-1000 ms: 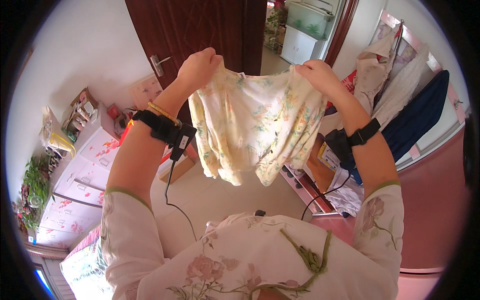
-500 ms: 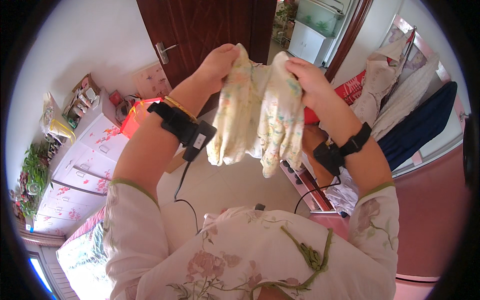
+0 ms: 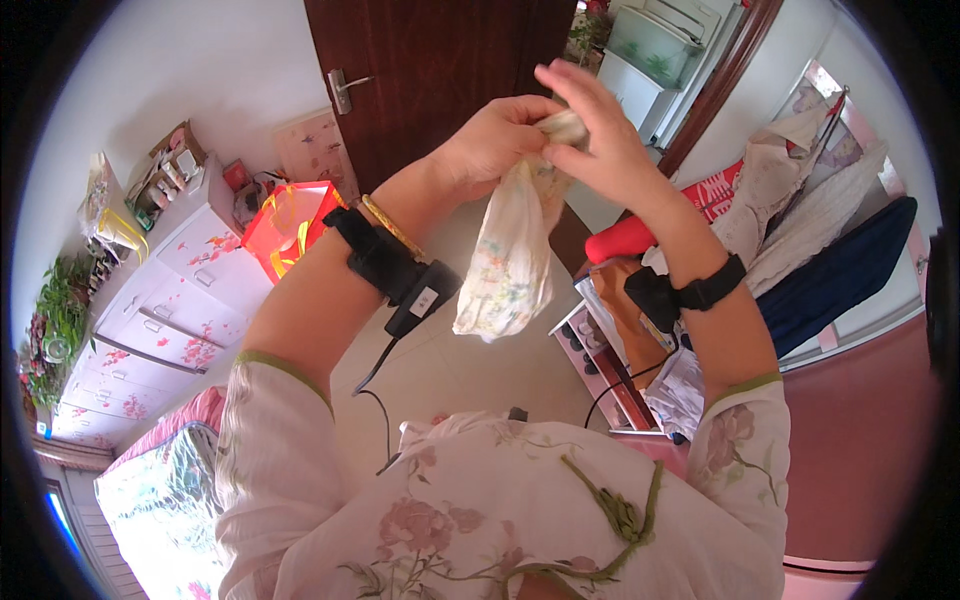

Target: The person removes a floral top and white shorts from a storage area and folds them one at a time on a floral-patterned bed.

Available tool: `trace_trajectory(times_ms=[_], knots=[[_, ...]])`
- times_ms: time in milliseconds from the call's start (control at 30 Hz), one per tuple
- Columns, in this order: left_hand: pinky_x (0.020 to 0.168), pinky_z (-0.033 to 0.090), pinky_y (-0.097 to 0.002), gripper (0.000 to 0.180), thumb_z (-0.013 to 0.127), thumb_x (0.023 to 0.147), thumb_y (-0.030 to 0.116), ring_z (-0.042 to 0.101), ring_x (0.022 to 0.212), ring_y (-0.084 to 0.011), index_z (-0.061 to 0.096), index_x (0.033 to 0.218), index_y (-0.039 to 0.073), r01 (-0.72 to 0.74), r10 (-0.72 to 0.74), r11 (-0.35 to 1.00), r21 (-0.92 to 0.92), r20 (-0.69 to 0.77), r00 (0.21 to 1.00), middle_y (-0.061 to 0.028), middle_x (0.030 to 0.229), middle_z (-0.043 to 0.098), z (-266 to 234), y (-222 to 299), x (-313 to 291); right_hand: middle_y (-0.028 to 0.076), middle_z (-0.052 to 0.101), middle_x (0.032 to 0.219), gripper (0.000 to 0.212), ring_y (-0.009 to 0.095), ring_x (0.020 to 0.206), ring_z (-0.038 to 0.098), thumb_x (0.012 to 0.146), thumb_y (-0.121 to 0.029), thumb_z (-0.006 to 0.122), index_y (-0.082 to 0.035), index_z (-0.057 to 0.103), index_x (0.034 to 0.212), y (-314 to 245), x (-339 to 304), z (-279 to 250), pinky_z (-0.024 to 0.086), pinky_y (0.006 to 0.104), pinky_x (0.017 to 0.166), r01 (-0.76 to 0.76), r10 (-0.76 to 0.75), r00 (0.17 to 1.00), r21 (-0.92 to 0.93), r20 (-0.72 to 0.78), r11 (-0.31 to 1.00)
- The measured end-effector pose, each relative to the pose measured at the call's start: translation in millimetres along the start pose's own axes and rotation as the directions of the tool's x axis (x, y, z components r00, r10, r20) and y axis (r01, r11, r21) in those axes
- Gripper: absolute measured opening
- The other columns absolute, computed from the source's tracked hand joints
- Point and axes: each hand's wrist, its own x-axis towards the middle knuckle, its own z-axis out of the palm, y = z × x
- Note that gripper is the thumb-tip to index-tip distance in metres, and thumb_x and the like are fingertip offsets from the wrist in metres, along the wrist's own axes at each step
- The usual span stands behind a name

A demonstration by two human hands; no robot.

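A cream cloth garment with a faint multicoloured floral print (image 3: 510, 265) hangs in front of me, gathered at its top and falling in one narrow bundle. Its exact kind cannot be told. My left hand (image 3: 495, 145) is closed, pinching the bunched upper end. At that same end, my right hand (image 3: 610, 140) has its fingers stretched out and apart, slightly blurred, while its thumb touches the gathered fabric. Part of the cloth's top is hidden behind the fingers.
Leftward, a flowered white drawer cabinet (image 3: 175, 300) carries bottles, and a red gift bag (image 3: 290, 225) stands beside it. A brown door (image 3: 430, 60) is ahead. Clothes (image 3: 840, 270) hang on the right above a low shelf unit (image 3: 610, 370). A bed (image 3: 165, 490) lies lower left.
The garment, held spread wide between both hands, is now brought together into one narrow bundle. My hands have met, and the right hand's fingers have straightened.
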Motion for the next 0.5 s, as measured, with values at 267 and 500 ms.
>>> trace_trajectory(times_ms=[267,500], knots=[[0.076,0.042,-0.0244,0.035,0.058,0.073,0.002,0.051,0.086,-0.0118,0.044,0.105,0.003,-0.116,0.199,0.955,0.273,-0.296,0.934,-0.0064,0.102,0.046,1.8,-10.3,-24.7,0.006,0.058,0.068,0.032,0.014,0.068,0.055,0.078,-0.029,0.056,0.001,0.058,0.088,-2.7,-11.6,8.9,0.043,0.0278,0.065,-0.739,0.527,0.659,0.328,0.537,0.589],[0.069,0.042,-0.0263,0.028,0.064,0.072,0.019,0.051,0.077,-0.0110,0.057,0.090,-0.001,0.192,-0.001,0.886,0.423,-0.411,0.911,-0.0069,0.076,0.057,-42.2,-120.7,-108.4,0.011,0.061,0.080,0.032,0.017,0.071,0.056,0.079,-0.024,0.056,0.003,0.055,0.095,-18.0,15.1,-14.6,0.043,0.0277,0.068,-0.581,0.598,0.801,0.298,0.041,0.758]])
